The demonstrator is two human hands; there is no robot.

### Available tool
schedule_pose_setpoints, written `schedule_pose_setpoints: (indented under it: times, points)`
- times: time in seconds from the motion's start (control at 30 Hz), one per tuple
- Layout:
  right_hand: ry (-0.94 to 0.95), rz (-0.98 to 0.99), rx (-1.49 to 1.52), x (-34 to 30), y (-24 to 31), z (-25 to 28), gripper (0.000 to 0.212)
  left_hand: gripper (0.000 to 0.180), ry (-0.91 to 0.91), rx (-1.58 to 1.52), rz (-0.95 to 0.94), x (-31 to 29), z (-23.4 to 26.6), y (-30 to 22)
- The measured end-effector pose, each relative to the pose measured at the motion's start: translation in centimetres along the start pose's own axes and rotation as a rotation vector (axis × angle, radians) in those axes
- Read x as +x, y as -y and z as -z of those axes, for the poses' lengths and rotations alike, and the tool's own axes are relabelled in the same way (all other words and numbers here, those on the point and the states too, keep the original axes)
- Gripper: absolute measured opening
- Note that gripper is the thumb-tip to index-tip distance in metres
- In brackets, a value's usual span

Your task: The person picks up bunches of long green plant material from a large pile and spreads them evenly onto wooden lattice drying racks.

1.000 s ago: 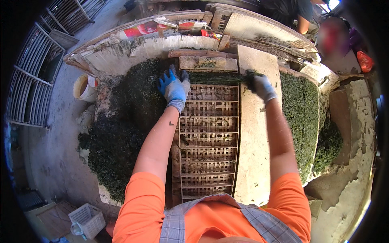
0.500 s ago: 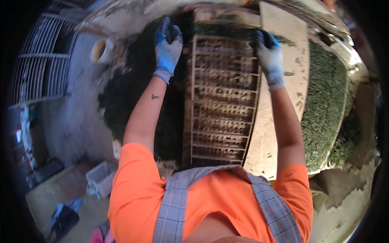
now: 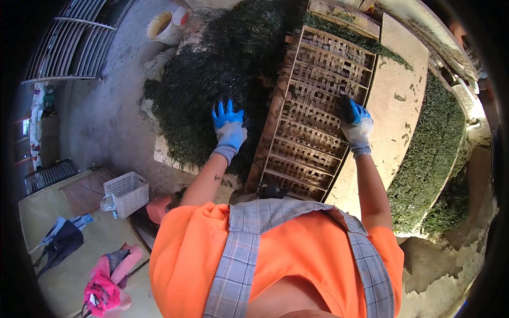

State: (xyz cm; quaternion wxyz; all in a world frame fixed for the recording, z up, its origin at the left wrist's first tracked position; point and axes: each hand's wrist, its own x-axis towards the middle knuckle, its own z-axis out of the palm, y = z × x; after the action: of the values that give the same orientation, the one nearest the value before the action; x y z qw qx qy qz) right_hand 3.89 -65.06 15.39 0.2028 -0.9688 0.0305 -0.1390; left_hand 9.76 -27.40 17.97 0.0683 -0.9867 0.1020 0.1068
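Observation:
My left hand (image 3: 229,130), in a blue and grey work glove, is spread low over a large heap of dark green leaves (image 3: 199,95). It is at the heap's right part, fingers apart, holding nothing that I can make out. My right hand (image 3: 358,127), gloved the same way, is over the right side of a long slatted rack (image 3: 313,119) with a woven lattice. Its fingers look apart and slightly bent. A dark patch at its fingertips is either shaded glove or leaves. The rack stretches away from me between the heap and a pale board (image 3: 400,79).
Right of the board lies another bed of green leaves (image 3: 429,148). A bucket (image 3: 167,31) stands at the far left, near a metal grille (image 3: 74,40). At the lower left are a white plastic crate (image 3: 127,195), a pink cloth item (image 3: 106,283) and dark blue cloth (image 3: 63,241).
Both hands have come back toward my body, from the far end of the rack. The left fingers are now spread over the heap. My view has turned and shifted, so the rack appears slanted.

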Motion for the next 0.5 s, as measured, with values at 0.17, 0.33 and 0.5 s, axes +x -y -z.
schedule_pose_setpoints:
  times: [0.17, 0.33, 0.5]
  points:
    - [-0.04, -0.016, 0.172, -0.7, 0.0, -0.9, 0.05, 0.015, -0.314, -1.727, 0.316, -0.3, 3.9, 3.7]
    - [-0.028, -0.173, 0.924, 3.2, 11.4, 1.9, 0.039, 0.043, -0.383, -1.414, -0.048, -4.1, 8.3, 11.7]
    - [0.495, 0.111, 1.358, 7.9, 29.4, 7.1, 0.052, 0.045, -0.136, -2.552, -0.248, -5.2, 12.1, 13.0]
